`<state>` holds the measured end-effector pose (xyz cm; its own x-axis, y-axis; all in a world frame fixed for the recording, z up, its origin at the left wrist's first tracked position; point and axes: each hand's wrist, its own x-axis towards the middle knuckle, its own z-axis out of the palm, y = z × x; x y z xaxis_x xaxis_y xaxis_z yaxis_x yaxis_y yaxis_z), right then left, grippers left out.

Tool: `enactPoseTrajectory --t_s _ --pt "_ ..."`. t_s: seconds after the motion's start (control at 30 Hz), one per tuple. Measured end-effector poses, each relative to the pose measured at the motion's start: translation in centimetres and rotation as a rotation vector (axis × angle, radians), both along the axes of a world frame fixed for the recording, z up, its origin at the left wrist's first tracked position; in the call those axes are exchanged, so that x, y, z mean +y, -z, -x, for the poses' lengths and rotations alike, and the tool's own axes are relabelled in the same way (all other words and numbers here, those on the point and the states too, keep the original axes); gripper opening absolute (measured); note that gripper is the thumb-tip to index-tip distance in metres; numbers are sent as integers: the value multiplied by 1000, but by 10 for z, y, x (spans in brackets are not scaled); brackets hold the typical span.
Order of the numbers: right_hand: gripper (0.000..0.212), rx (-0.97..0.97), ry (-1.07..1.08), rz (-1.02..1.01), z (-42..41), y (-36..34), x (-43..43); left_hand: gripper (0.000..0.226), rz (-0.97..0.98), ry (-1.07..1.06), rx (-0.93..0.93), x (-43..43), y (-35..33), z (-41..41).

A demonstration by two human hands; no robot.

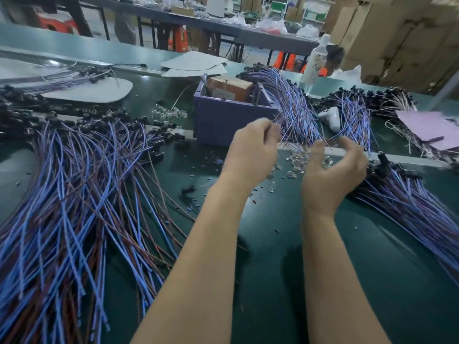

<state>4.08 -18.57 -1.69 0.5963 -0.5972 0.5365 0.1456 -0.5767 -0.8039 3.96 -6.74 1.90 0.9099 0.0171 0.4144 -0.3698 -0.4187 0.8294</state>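
Note:
My left hand [253, 151] is raised over the dark green table [310, 256], fingers curled, pinching the end of a thin blue-and-red wire [279, 119] near the blue plastic box [223, 120]. My right hand [332, 167] hovers beside it, palm turned inward, fingers loosely curved and holding nothing. Small clear LED bulbs [295, 165] lie scattered on the table beneath and between my hands. A bundle of blue wires [295, 115] drapes down just behind my hands.
A large heap of blue and red wires with black connectors [74, 194] covers the left side. More wires [409, 202] lie at the right. A white bottle [315, 60], pink paper [427, 125] and white card sheets [92, 91] sit farther back.

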Motion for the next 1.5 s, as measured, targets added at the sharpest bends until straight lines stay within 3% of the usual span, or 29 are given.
enactPoseTrajectory --t_s 0.07,0.13,0.2,0.27,0.37,0.47,0.57,0.63,0.7,0.8,0.9,1.0,1.07,1.17,1.27,1.4,1.5 --pt "44 7 -84 -230 1 -3 -2 28 217 26 41 -7 -6 0" --pt "45 37 -450 -670 1 -11 -1 30 360 138 222 -15 -10 1" --pt "38 67 -755 -880 1 -14 -2 32 409 292 432 -19 -7 5" --pt "25 126 -868 -793 2 -17 -1 30 369 416 535 -19 0 9" --pt "19 155 -851 -665 0 -16 -3 25 244 517 568 -8 11 6" --pt "19 158 -856 -628 -4 -9 -4 25 -27 484 562 2 21 3" --pt "22 204 -827 -567 -7 -1 3 22 -54 409 593 3 32 2" --pt "24 261 -756 -411 -8 5 6 21 68 260 590 4 38 -4" --pt "21 372 -718 -200 -8 10 7 18 355 129 567 6 40 -10" --pt "22 577 -829 -38 -4 12 8 24 747 79 493 5 42 -13" --pt "25 701 -880 11 -1 12 10 27 836 29 384 6 45 -13" --pt "24 657 -852 44 -2 12 10 29 781 17 303 7 47 -13" --pt "24 482 -735 -8 -4 12 9 28 672 58 265 5 50 -13" --pt "22 233 -678 -426 -7 10 4 27 395 185 263 -1 51 -9" --pt "23 170 -783 -748 -9 9 -3 27 215 332 330 -7 51 -4" --pt "25 148 -778 -771 -13 14 -6 29 130 403 389 -9 49 -1" --pt "29 123 -652 -820 -15 17 -6 32 114 423 419 -7 47 -1"
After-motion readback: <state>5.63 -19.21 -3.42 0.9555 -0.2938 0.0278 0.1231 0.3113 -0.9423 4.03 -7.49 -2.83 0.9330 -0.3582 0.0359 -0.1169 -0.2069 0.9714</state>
